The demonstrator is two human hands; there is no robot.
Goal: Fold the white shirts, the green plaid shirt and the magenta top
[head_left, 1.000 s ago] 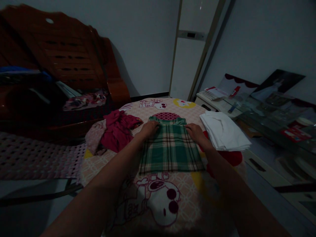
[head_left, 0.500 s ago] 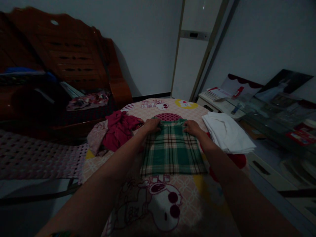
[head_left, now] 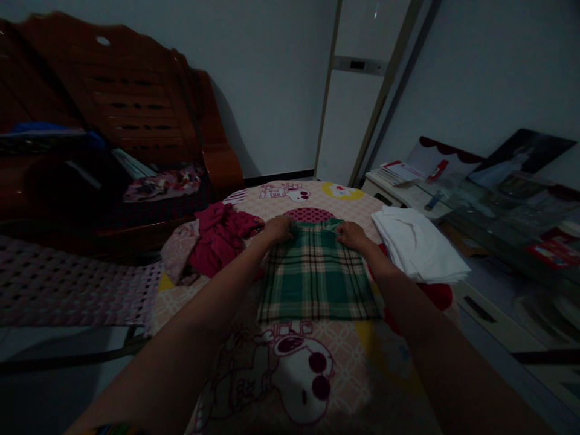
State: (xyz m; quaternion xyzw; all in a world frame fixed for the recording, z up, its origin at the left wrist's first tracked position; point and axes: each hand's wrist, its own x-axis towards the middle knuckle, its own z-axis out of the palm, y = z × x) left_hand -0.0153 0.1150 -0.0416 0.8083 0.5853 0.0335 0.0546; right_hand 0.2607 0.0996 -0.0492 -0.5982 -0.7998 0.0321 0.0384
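Note:
A green plaid cloth garment (head_left: pixel 317 275), folded into a flat panel, lies on the patterned table cover (head_left: pixel 353 350) in front of me. My left hand (head_left: pixel 278 229) is closed on its far left corner, fingers curled over the edge. At the far right corner my right hand (head_left: pixel 353 234) pinches the cloth between thumb and fingers. The far edge between both hands looks slightly gathered. Which garment it is cannot be made out.
A crumpled magenta garment (head_left: pixel 217 241) lies left of the plaid cloth, and folded white cloth (head_left: pixel 417 244) lies to its right. A wooden bench (head_left: pixel 136 109) stands at the back left. A glass-topped table (head_left: pixel 498 217) is on the right.
The fingers of both hands have closed more tightly on the far corners of the plaid garment. Otherwise the cloth and arms stay nearly in place.

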